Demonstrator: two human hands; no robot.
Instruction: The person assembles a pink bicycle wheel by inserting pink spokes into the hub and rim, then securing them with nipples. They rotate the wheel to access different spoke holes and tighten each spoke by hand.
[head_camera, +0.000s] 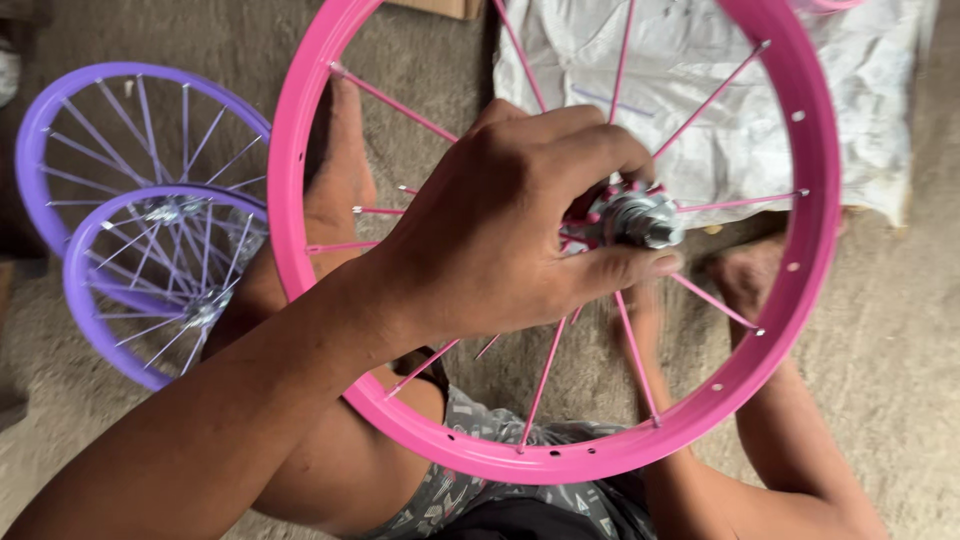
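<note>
Hub of a pink bicycle wheel rim, metal axle and nut showing, sits at the wheel's centre, held up over the person's lap. Left hand wraps it from the near side: fingers curled closed over the top, thumb pressed under the axle end, a firm pinch on the hub. Pink spokes fan out to the rim; several rim holes stand empty, and some spokes near the hub look loose at one end.

Right hand lies behind the wheel, low right, mostly hidden by spokes; whether it grips anything I cannot tell.

Beyond: two purple spoked wheels stacked at left on the dusty floor, a crumpled white sheet at top right.

Risks, as judged: only one hand visibly bears the wheel, so a slip of the thumb could let the rim tip and swing; loose spokes could drop out of the hub flange or snag the fingers if the wheel twists.
</note>
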